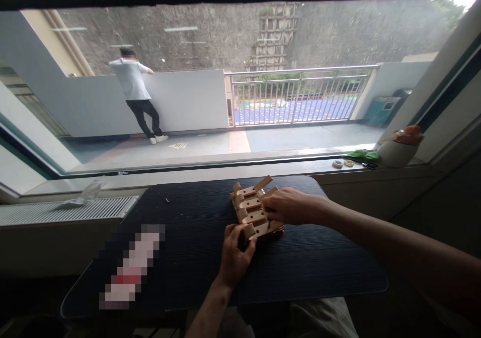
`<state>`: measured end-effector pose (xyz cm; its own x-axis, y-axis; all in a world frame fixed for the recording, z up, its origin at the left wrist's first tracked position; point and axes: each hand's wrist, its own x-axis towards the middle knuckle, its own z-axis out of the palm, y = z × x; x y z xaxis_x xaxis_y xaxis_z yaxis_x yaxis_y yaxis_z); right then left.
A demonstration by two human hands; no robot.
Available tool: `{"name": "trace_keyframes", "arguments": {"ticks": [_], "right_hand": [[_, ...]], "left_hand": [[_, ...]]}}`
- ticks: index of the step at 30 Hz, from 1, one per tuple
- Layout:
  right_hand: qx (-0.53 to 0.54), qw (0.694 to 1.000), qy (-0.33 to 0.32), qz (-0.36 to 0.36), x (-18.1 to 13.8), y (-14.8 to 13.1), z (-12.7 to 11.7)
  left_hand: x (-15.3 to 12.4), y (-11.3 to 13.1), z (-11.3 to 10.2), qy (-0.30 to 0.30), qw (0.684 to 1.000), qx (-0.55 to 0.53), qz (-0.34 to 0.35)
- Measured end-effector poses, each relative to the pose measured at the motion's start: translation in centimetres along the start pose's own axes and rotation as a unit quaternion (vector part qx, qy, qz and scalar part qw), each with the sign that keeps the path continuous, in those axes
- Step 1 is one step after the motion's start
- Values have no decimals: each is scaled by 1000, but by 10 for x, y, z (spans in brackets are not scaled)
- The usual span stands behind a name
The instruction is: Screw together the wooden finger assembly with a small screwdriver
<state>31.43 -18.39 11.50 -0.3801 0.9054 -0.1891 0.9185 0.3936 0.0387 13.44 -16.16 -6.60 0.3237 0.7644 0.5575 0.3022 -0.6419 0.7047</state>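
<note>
Wooden assembly [249, 204] just right of frame centre, on dark worktop [195, 248]. Left hand [235, 254] clamped on its lower-left end. Right hand [288, 206] bunched over its right side, at a small upright pin [269, 223]; cannot tell whether gripped. Another person [133, 81] by a white wall [191, 100], upper left.

Person [133, 80] o/s leaning on wht wall [188, 100], metal railing [297, 97] nearby, grn cloth [363, 155] w/ tape rolls [337, 166] on sill [300, 169]

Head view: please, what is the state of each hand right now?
Left hand: partly closed, holding the wooden assembly at its near end.
Right hand: closed, seemingly pinching a small thin piece.
</note>
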Motion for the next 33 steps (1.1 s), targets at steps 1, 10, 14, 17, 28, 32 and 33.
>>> {"name": "trace_keyframes", "arguments": {"ticks": [1,10,14,17,28,32,33], "right_hand": [[-2,1000,0,7,0,0,0],[5,1000,-10,8,-4,1,-7],[-9,999,-39,-17,1,2,-5],[-31,998,-42,-36,7,0,3],[-39,998,-40,22,6,-4,3],[-62,998,-29,11,5,-5,1],[-68,997,-27,2,5,-6,1]], "left_hand": [[0,0,0,-2,1000,-1,-1],[0,1,-1,-7,1000,-7,-11],[-1,0,-1,-4,1000,-3,-8],[-1,-1,0,-2,1000,-1,-9],[-1,0,1,-7,1000,-5,-14],[0,0,1,-1,1000,-4,-12],[0,0,0,1,1000,-4,-11]]}}
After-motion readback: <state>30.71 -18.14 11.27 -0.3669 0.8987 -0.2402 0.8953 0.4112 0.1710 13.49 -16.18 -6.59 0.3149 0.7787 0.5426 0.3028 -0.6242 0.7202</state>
